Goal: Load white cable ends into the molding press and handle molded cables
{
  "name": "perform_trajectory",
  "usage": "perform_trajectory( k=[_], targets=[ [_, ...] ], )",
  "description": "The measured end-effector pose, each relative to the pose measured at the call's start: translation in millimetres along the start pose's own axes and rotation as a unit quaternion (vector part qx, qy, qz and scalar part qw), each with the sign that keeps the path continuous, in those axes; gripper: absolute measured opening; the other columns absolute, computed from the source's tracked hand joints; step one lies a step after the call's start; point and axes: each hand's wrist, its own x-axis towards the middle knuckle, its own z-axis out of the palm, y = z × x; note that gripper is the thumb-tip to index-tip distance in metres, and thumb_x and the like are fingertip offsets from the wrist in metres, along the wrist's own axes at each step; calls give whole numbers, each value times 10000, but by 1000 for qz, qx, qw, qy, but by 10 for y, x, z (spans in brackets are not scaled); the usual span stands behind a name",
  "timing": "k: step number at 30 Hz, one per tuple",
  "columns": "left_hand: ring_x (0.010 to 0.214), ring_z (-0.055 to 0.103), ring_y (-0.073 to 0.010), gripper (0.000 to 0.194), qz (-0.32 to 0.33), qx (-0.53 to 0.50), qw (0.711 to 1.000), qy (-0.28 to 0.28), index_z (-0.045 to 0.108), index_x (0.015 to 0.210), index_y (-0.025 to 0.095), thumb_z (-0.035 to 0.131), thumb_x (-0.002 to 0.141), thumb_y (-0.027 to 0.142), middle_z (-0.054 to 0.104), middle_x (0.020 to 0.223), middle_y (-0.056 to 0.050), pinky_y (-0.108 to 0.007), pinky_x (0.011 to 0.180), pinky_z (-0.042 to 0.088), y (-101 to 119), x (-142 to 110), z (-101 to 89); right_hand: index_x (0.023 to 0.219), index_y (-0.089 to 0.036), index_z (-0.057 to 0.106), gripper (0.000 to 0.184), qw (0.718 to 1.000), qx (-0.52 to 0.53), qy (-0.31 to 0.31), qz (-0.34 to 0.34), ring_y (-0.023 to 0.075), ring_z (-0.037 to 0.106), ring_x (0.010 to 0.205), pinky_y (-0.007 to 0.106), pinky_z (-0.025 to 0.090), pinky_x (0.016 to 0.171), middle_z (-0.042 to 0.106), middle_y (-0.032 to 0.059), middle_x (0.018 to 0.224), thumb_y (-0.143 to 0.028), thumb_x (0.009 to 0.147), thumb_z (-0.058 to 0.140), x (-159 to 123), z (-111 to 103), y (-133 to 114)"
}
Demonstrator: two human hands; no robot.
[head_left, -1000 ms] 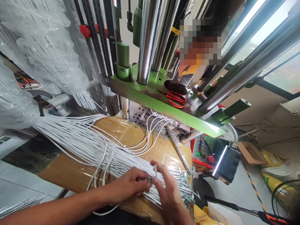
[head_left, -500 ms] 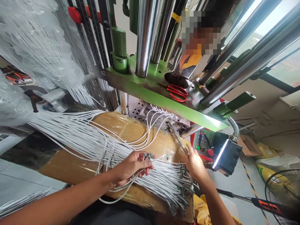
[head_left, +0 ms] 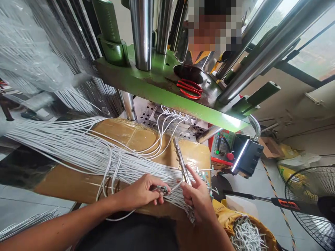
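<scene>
My left hand [head_left: 148, 191] pinches several white cables by their small green-and-silver connector ends [head_left: 162, 189]. Close beside it, my right hand [head_left: 195, 197] grips a slim metal bar [head_left: 180, 157], its far end pointing up toward the press. One white cable runs from the left fingers to the right hand; whether it touches the bar is hidden. Under both hands lies a large bundle of white cables [head_left: 75, 148] on a tape-covered cardboard surface [head_left: 120, 130]. Beyond them, several cables lead into white angled plugs [head_left: 174, 113] in the press's metal mould [head_left: 167, 122].
A green press plate [head_left: 162, 89] carries red-handled cutters [head_left: 190, 89]. Right of it are a control box [head_left: 221, 148], a lit lamp [head_left: 242, 157] and a fan [head_left: 311, 205]. White scraps [head_left: 248, 233] fill a yellow bag. Another person [head_left: 199, 55] is behind the press.
My right hand has moved left and drawn the metal bar from near the press to beside my left hand. The left hand still holds the cable ends. The whole view has shifted.
</scene>
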Motion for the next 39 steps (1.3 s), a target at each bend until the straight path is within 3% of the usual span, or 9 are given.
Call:
perform_trajectory(
  k=[4,8,12,16,19,22,24,31,39],
  targets=[
    [633,611,-139,228,-3,-66,998,-23,701,890,106,579,744,233,698,791,-74,-226,580,482,-26,-3,-6,1034,-128,630,430,1000,-1,-1,4,21,226,432,165,145,396,376,-98,532,-328,674,755,43,16,103],
    [630,579,-118,218,-13,-95,995,-21,689,894,109,593,742,231,690,871,-77,-204,553,442,-63,-53,-63,856,-135,642,310,996,-86,22,-11,37,209,417,178,174,390,303,-109,472,-392,693,700,33,-6,142],
    [601,505,-85,194,-36,-63,997,0,681,895,124,580,778,240,671,860,-50,-181,527,364,-49,-139,-131,769,-164,676,159,944,-293,48,-142,116,480,563,241,407,562,572,-7,614,-300,751,596,-32,-29,151],
    [585,511,-99,249,-44,-100,994,6,647,899,131,644,771,344,615,717,-6,-193,519,369,-14,-51,12,735,-187,661,144,905,-375,70,-186,164,577,701,274,444,708,655,13,714,-225,762,525,-66,31,215],
    [497,437,-74,327,-41,-132,989,41,641,902,124,698,725,393,587,649,20,-188,469,310,-16,92,168,858,-187,676,159,927,-323,47,-184,163,585,721,266,464,698,665,12,758,-247,759,567,-73,76,271],
    [470,408,-70,330,-20,-80,994,76,682,945,116,652,771,395,627,644,2,-199,467,287,-18,153,197,1303,-173,488,595,976,-185,28,-114,115,522,579,224,438,540,634,-19,735,-281,732,621,-97,81,299],
    [499,449,-88,273,2,-5,996,90,720,894,126,638,789,364,623,613,5,-210,491,306,-7,129,161,1410,-142,323,757,992,-113,25,-47,79,403,445,189,342,419,560,-68,608,-304,730,613,-117,78,300],
    [808,637,-164,203,163,210,960,88,734,941,194,546,873,224,723,881,-44,-251,767,458,-61,18,174,1119,-155,575,322,993,-106,-8,-49,54,300,454,165,271,397,406,-83,566,-291,831,529,-111,99,300],
    [914,671,-188,248,254,324,909,66,700,1026,180,522,858,138,727,993,-80,-273,834,494,-273,52,207,1372,-182,451,565,984,-161,22,-77,83,361,519,177,328,448,390,-66,631,-205,809,496,-89,53,397]
  ],
)
